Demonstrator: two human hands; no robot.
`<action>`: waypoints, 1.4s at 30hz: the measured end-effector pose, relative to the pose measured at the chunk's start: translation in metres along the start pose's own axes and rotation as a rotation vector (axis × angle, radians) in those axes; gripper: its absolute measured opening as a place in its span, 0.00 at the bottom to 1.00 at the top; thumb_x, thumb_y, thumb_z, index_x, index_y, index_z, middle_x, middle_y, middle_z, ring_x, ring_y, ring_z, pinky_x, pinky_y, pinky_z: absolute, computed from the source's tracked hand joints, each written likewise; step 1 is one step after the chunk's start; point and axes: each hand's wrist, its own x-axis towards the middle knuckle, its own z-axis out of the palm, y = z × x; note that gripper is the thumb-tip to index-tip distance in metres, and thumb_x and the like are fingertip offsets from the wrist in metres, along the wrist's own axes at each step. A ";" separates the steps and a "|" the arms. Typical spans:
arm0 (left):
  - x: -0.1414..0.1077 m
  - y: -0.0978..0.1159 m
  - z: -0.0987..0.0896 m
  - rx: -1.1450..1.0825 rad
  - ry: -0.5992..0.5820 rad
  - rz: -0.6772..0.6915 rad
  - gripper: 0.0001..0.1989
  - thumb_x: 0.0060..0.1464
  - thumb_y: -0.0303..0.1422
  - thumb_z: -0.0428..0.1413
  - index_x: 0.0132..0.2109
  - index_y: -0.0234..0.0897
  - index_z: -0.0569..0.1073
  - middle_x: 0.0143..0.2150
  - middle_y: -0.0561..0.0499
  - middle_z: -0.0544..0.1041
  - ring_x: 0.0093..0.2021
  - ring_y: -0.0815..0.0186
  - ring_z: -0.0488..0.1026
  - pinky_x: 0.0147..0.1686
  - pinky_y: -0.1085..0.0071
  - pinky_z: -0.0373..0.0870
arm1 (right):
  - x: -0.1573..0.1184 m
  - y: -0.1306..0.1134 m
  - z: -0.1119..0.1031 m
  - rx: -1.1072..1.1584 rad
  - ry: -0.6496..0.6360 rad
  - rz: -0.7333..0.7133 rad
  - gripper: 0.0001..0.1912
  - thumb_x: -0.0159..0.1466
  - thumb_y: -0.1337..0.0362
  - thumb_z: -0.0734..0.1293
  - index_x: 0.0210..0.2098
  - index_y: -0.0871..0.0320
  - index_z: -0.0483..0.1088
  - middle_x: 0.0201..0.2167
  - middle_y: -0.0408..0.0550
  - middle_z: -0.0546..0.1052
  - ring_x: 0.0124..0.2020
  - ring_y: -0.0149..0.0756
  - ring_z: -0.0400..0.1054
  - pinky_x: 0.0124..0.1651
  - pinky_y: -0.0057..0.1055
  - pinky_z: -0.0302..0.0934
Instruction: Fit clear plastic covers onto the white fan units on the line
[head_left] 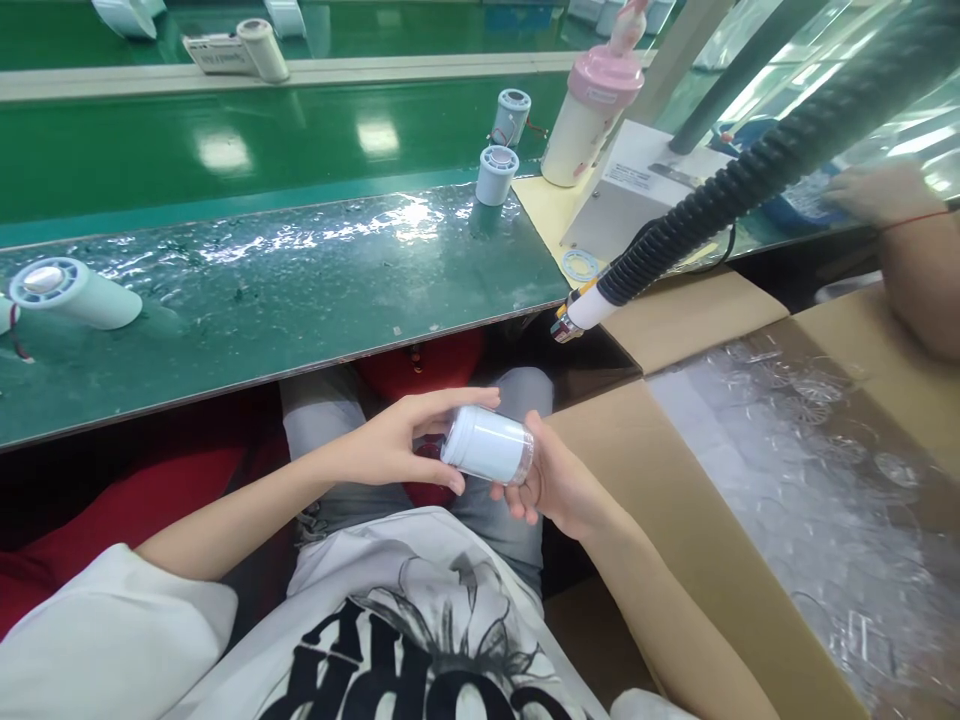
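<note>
Centrally, just below mid-frame, a pale-blue cylinder (486, 445) (clear cover (527, 458) at its right end) is held tilted. The right hand (566, 485) grips the covered end, thumb above, fingers beneath. The left hand (401, 440) arches around the opposite end, thumb and fingers parted; whether it presses cannot be told. Toward the upper centre, two similar cylinders (495, 185) stand just left of a pink-lidded bottle (589, 120).
</note>
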 end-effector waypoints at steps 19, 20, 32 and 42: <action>0.134 -0.034 -0.036 -0.237 0.027 -0.082 0.40 0.39 0.33 0.70 0.61 0.34 0.68 0.63 0.37 0.68 0.64 0.49 0.63 0.63 0.53 0.57 | 0.070 -0.024 -0.055 0.465 0.081 -0.312 0.32 0.71 0.49 0.41 0.36 0.60 0.68 0.15 0.46 0.71 0.10 0.21 0.53 0.11 0.12 0.45; 0.132 -0.033 -0.036 -0.231 0.024 -0.085 0.39 0.40 0.33 0.70 0.60 0.34 0.69 0.62 0.38 0.68 0.63 0.49 0.64 0.62 0.53 0.58 | 0.070 -0.024 -0.055 0.466 0.071 -0.308 0.32 0.71 0.49 0.41 0.37 0.60 0.68 0.15 0.46 0.71 0.10 0.21 0.53 0.11 0.12 0.46; 0.114 -0.022 -0.036 -0.201 0.054 -0.137 0.32 0.39 0.33 0.70 0.54 0.34 0.73 0.55 0.40 0.75 0.55 0.55 0.72 0.60 0.56 0.61 | 0.054 -0.027 -0.049 0.443 -0.012 -0.174 0.35 0.70 0.46 0.40 0.37 0.62 0.69 0.15 0.46 0.70 0.09 0.20 0.52 0.09 0.12 0.44; 0.126 -0.025 -0.040 -0.205 -0.031 -0.100 0.34 0.37 0.29 0.71 0.54 0.35 0.72 0.56 0.40 0.74 0.55 0.58 0.72 0.58 0.58 0.63 | 0.052 -0.028 -0.047 0.402 0.062 -0.242 0.34 0.71 0.47 0.41 0.37 0.61 0.69 0.15 0.45 0.70 0.10 0.20 0.51 0.10 0.12 0.44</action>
